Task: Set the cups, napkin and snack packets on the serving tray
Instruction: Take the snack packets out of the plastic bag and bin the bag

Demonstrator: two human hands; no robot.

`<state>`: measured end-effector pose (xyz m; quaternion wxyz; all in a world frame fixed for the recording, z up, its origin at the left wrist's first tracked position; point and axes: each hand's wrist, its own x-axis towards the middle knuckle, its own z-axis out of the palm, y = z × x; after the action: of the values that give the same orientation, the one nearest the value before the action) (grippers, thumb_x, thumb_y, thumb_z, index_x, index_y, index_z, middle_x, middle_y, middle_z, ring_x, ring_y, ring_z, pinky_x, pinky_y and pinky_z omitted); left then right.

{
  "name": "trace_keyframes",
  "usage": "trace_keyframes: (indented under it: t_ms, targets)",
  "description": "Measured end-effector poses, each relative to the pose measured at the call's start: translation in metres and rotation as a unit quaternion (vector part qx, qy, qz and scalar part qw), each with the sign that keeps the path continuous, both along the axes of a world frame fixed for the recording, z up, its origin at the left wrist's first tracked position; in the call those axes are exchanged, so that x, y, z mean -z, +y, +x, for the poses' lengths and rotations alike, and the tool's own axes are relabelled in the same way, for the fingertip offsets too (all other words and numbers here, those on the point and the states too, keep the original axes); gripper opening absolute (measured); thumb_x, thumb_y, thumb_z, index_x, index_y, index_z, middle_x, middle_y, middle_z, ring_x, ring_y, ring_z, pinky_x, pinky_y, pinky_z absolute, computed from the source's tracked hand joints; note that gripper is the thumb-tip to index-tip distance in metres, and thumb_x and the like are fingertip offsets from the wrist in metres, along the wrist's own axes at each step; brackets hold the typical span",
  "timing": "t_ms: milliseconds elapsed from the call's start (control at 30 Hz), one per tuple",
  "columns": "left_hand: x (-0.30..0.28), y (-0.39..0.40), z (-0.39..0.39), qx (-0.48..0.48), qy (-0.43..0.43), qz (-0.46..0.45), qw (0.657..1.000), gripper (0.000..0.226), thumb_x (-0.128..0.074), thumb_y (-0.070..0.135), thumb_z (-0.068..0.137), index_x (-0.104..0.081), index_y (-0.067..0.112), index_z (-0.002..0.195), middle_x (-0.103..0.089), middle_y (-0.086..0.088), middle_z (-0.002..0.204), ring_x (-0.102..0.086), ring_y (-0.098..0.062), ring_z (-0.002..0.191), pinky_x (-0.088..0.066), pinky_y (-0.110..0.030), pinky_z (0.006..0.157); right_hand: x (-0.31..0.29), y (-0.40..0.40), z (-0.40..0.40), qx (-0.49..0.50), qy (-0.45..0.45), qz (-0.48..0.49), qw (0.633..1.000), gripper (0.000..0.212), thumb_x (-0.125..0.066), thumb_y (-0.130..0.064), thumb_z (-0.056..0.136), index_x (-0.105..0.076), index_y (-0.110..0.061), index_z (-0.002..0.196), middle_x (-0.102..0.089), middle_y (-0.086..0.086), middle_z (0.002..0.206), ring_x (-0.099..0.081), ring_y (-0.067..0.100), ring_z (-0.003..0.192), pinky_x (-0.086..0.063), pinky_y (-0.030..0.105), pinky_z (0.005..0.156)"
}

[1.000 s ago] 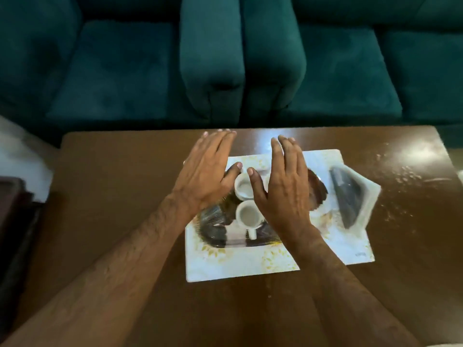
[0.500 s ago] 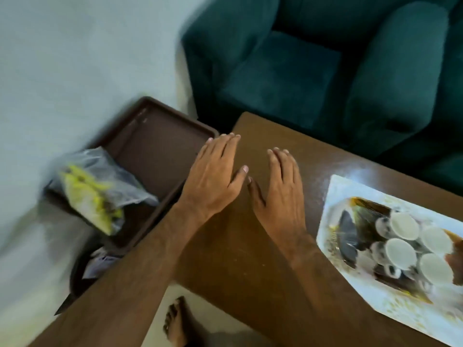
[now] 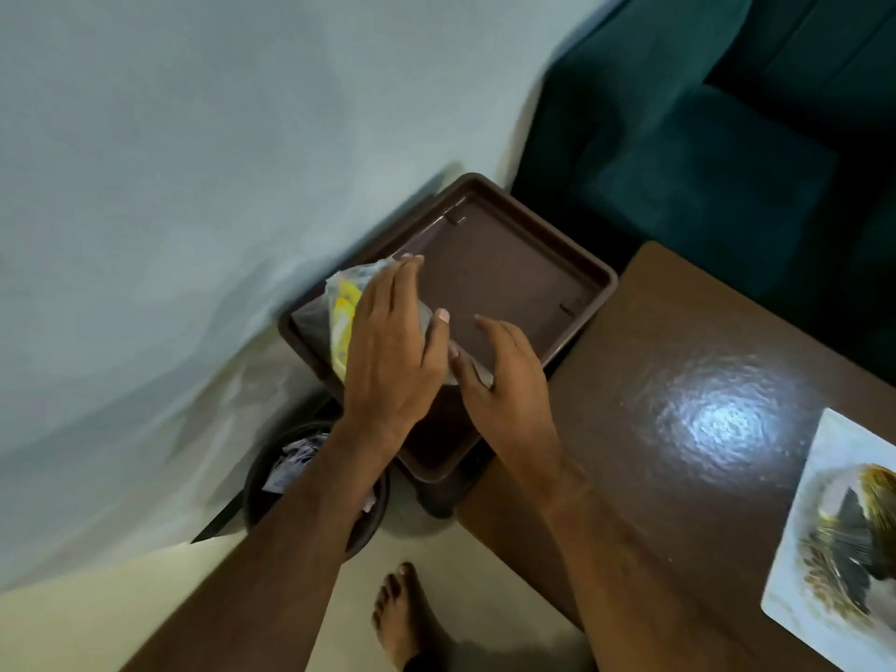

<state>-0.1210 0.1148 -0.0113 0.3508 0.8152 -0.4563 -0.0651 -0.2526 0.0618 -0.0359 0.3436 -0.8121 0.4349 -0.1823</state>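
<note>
A clear snack packet (image 3: 343,310) with yellow contents lies in the left part of a brown plastic tray (image 3: 509,274) beside the table. My left hand (image 3: 392,341) lies flat on top of the packet, fingers stretched out. My right hand (image 3: 504,375) is just to its right, with its thumb at the packet's near corner and its fingers spread over the brown tray. The white printed serving tray (image 3: 795,565) rests on the table at the far right edge of view; what it carries is cut off.
The brown wooden table (image 3: 679,361) fills the right side. A dark round bin (image 3: 271,482) with crumpled paper stands on the floor under my left forearm. A teal sofa (image 3: 717,152) is behind the table, a pale wall is on the left, and a bare foot (image 3: 407,613) is below.
The view has swung left, away from the serving tray with cups. Both hands moved from over the table onto the brown tray, and my left hand has landed on the snack packet.
</note>
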Motion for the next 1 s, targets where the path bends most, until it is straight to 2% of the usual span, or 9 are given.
trace_keyframes:
  t_ms: [67,267,400,567,667,767,867,933,1000]
  targets:
    - [0.008,0.009,0.013,-0.081,0.057,-0.024,0.995,0.055,-0.047,0.032,0.101,-0.041,0.009,0.151,-0.050,-0.009,0.151,-0.044,-0.020,0.141,-0.029,-0.020,0.116,0.003,0.000,0.020,0.030,-0.001,0.064,0.997,0.061,-0.054,-0.058,0.097,-0.052,-0.017,0.144,-0.057,-0.002,0.141,-0.053,0.009,0.128,-0.042,0.020,0.100]
    - [0.039,0.018,0.029,-0.207,0.267,0.015,0.941,0.053,-0.053,0.026,0.105,-0.041,-0.005,0.147,-0.046,-0.024,0.147,-0.042,-0.038,0.140,-0.031,-0.049,0.121,0.005,-0.026,0.060,0.198,-0.004,0.349,0.916,0.045,-0.080,-0.049,0.080,-0.072,-0.013,0.106,-0.076,0.007,0.106,-0.074,0.025,0.098,-0.061,0.046,0.091]
    - [0.048,0.017,0.031,-0.202,0.284,0.033,0.937,0.057,-0.055,0.032,0.103,-0.041,0.002,0.150,-0.046,-0.018,0.149,-0.043,-0.033,0.140,-0.034,-0.048,0.120,-0.004,-0.034,0.072,0.217,-0.022,0.417,0.882,0.037,-0.090,-0.030,0.073,-0.068,-0.008,0.092,-0.080,0.010,0.087,-0.078,0.019,0.071,-0.064,0.032,0.062]
    - [0.050,0.011,0.040,-0.143,0.324,0.013,0.935,0.050,-0.057,0.040,0.101,-0.050,0.015,0.143,-0.050,-0.008,0.142,-0.048,-0.026,0.134,-0.040,-0.053,0.114,-0.011,-0.041,0.078,0.173,-0.083,0.583,0.790,0.046,-0.075,-0.033,0.091,-0.068,-0.003,0.125,-0.077,0.018,0.112,-0.076,0.031,0.102,-0.059,0.050,0.096]
    - [0.045,0.002,0.049,-0.107,0.380,-0.025,0.918,0.048,-0.060,0.040,0.099,-0.051,0.021,0.143,-0.050,-0.002,0.138,-0.052,-0.018,0.128,-0.046,-0.048,0.112,-0.008,-0.044,0.073,0.189,-0.198,0.648,0.711,0.045,-0.063,-0.044,0.098,-0.071,-0.009,0.125,-0.076,0.015,0.117,-0.076,0.031,0.104,-0.062,0.047,0.087]
    - [0.040,-0.011,0.063,-0.086,0.400,-0.062,0.910,0.049,-0.064,0.042,0.090,-0.056,0.023,0.134,-0.053,-0.001,0.133,-0.055,-0.019,0.126,-0.046,-0.046,0.112,0.000,-0.048,0.066,0.230,-0.268,0.667,0.656,0.050,-0.060,-0.044,0.100,-0.066,-0.010,0.135,-0.069,0.015,0.132,-0.068,0.034,0.118,-0.055,0.051,0.100]
    - [0.037,-0.027,0.076,-0.067,0.394,-0.083,0.913,0.037,-0.063,0.023,0.080,-0.062,0.022,0.117,-0.057,-0.012,0.127,-0.056,-0.018,0.118,-0.045,-0.042,0.109,0.005,-0.045,0.065,0.236,-0.236,0.628,0.703,0.033,-0.064,-0.030,0.096,-0.071,-0.008,0.121,-0.075,0.009,0.109,-0.072,0.026,0.096,-0.059,0.044,0.092]
    - [0.033,-0.039,0.080,-0.054,0.401,-0.081,0.911,0.044,-0.060,0.017,0.075,-0.065,0.015,0.118,-0.055,-0.012,0.128,-0.056,-0.008,0.111,-0.045,-0.031,0.104,0.006,-0.045,0.065,0.269,-0.246,0.569,0.737,0.027,-0.070,-0.016,0.090,-0.071,-0.006,0.116,-0.076,0.008,0.101,-0.074,0.023,0.083,-0.061,0.038,0.076]
    - [0.026,-0.048,0.078,-0.036,0.380,-0.064,0.922,0.052,-0.059,0.015,0.074,-0.065,0.006,0.125,-0.053,-0.007,0.129,-0.054,-0.006,0.110,-0.043,-0.026,0.105,0.007,-0.048,0.063,0.309,-0.305,0.480,0.762,0.028,-0.073,0.001,0.085,-0.072,0.000,0.113,-0.078,0.014,0.101,-0.076,0.027,0.085,-0.063,0.041,0.076]
